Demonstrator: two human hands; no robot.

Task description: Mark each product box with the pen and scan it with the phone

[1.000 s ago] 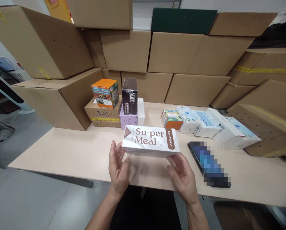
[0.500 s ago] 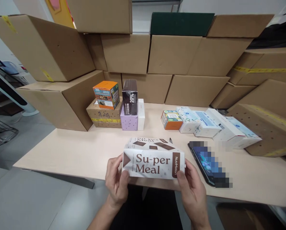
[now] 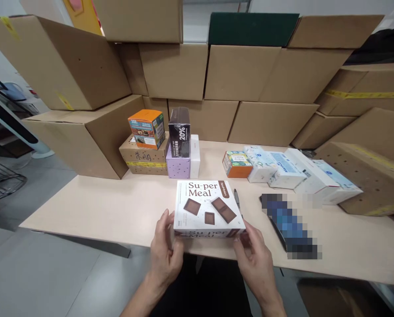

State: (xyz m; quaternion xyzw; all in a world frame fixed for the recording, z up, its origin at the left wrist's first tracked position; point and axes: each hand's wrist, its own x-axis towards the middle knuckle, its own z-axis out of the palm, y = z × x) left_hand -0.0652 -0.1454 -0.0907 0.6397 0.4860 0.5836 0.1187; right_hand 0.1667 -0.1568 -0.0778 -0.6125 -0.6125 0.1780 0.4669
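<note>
A white Su-per Meal box [image 3: 200,220], printed with brown chocolate squares, is at the table's front edge with its top face turned up toward me. My left hand [image 3: 166,244] holds its near left corner, thumb at the front and fingers along the side. At the near right corner my right hand [image 3: 254,253] grips it the same way, its fingertips partly hidden by the box. Just behind the right side of the box lies a dark pen [image 3: 236,197]. A phone-like dark device [image 3: 288,226], partly pixelated, rests to the right of my right hand.
Back left, an orange box [image 3: 147,130] sits on a small carton [image 3: 142,160], beside a black box [image 3: 180,132] on a purple box [image 3: 178,167]. Another orange box [image 3: 238,169] and several white-blue boxes [image 3: 286,174] line the back right. Large cartons [image 3: 243,72] wall the rear.
The Su-per Meal box has tipped back and lowered, so its top face now shows instead of its front side. My hands have turned with it, still at its two ends.
</note>
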